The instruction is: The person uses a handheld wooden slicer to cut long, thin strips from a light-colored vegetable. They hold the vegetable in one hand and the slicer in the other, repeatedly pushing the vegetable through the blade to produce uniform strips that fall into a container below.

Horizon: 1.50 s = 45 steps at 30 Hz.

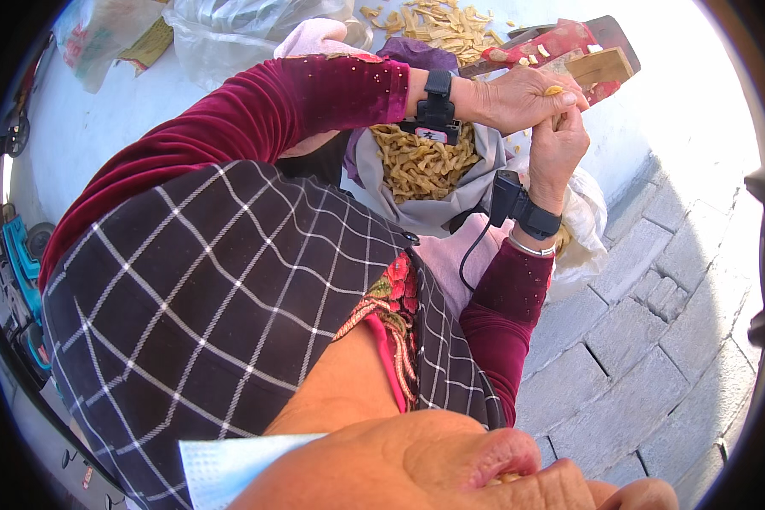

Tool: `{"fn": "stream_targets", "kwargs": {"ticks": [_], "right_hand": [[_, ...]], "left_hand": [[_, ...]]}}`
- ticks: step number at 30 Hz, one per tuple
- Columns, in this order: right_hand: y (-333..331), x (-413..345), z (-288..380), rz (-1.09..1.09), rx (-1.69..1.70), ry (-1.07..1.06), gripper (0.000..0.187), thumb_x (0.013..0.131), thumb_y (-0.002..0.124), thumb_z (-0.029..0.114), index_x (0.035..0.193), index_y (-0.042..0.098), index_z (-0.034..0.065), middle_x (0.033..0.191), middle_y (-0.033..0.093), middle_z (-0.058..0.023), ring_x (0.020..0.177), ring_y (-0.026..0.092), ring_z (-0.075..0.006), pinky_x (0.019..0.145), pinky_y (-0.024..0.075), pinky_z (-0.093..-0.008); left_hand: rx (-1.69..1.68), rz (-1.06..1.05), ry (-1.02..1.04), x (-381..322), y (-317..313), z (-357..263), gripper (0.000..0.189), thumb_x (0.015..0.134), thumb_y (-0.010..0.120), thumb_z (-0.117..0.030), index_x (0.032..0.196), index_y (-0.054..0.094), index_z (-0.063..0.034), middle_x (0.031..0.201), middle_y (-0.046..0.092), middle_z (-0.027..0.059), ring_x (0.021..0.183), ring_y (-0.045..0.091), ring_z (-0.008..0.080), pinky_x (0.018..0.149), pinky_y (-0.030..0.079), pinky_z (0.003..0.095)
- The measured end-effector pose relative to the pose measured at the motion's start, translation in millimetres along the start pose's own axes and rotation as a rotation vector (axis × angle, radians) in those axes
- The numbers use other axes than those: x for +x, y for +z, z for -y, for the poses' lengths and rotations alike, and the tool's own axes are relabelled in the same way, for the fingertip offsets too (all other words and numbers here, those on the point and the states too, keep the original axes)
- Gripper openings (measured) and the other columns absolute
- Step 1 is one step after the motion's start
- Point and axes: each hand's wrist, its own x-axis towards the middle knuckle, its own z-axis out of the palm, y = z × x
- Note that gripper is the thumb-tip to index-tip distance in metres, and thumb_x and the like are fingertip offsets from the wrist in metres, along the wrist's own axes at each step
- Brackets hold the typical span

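My left hand (528, 95) reaches in from the upper left, a small yellow piece (553, 90) held between thumb and fingers. My right hand (558, 143) comes up from below, its fingertips pressed together against the left thumb; whether they grip anything is hidden. Both wrists wear black straps with small devices. Below the left wrist, a grey cloth-lined container (484, 167) holds many yellow-brown dried strips (421, 167). Just beyond the hands lies a wooden block (602, 67) beside a red cloth-wrapped piece (564, 39) with pale bits on it.
More pale yellow strips (449, 30) are heaped on the white surface. Clear plastic bags (229, 38) lie at the upper left. A whitish plastic bag (583, 217) stands right of the container, beside grey paving blocks (625, 325). A pink cloth (449, 258) covers the lap.
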Motion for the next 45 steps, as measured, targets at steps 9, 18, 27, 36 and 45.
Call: {"fn": "stream_targets", "kwargs": {"ticks": [9,18,27,36,45], "right_hand": [[-9.3,1.9,-11.0,0.009,0.602,0.426,0.025,0.09,0.051,0.019,0.073,0.055,0.003,0.053,0.044,0.0039,0.045,0.039,-0.008,0.046,0.0345,-0.024],[-26.3,8.7,-7.1,0.439,1.02,0.678,0.021,0.088,0.047,0.022,0.081,0.055,0.004,0.052,0.032,0.0074,0.043,0.029,-0.0052,0.046,0.0302,-0.0225],[-33.4,4.8,-8.6,0.181,0.602,0.363,0.017,0.082,0.063,0.005,0.097,0.059,-0.0035,0.067,0.056,-0.0006,0.046,0.038,-0.0023,0.042,0.0312,-0.0162],[-37.3,10.7,-27.7,0.279,1.093,0.368,0.021,0.087,0.055,0.006,0.106,0.057,-0.0053,0.075,0.055,-0.0033,0.054,0.039,-0.0046,0.047,0.0351,-0.0208],[-30.2,7.8,-4.9,0.063,0.776,0.373,0.023,0.093,0.05,0.018,0.099,0.058,-0.0029,0.06,0.043,0.0023,0.047,0.033,-0.0037,0.042,0.0282,-0.0188]], "left_hand": [[0.242,0.142,-0.543,13.1,-9.8,3.3,0.006,0.069,0.059,-0.009,0.067,0.058,-0.0037,0.072,0.059,0.0056,0.067,0.054,0.013,0.059,0.042,0.0297],[0.346,0.01,0.301,6.1,-17.7,-3.2,0.007,0.068,0.058,-0.004,0.075,0.056,-0.0048,0.072,0.058,0.0114,0.064,0.057,0.0257,0.058,0.045,0.0349],[0.183,0.093,-0.346,13.4,-18.3,-0.2,0.012,0.073,0.058,-0.012,0.068,0.055,-0.0021,0.061,0.057,0.0039,0.057,0.054,0.012,0.053,0.043,0.0287],[0.391,0.107,0.053,14.0,-27.3,-6.9,0.015,0.07,0.063,-0.013,0.079,0.06,-0.0008,0.061,0.056,0.0127,0.053,0.056,0.0231,0.052,0.045,0.0322],[-0.225,0.489,-0.407,20.4,-40.8,-12.3,0.037,0.09,0.056,-0.027,0.06,0.052,-0.005,0.048,0.046,0.0001,0.04,0.042,0.0082,0.039,0.033,0.0237]]}}
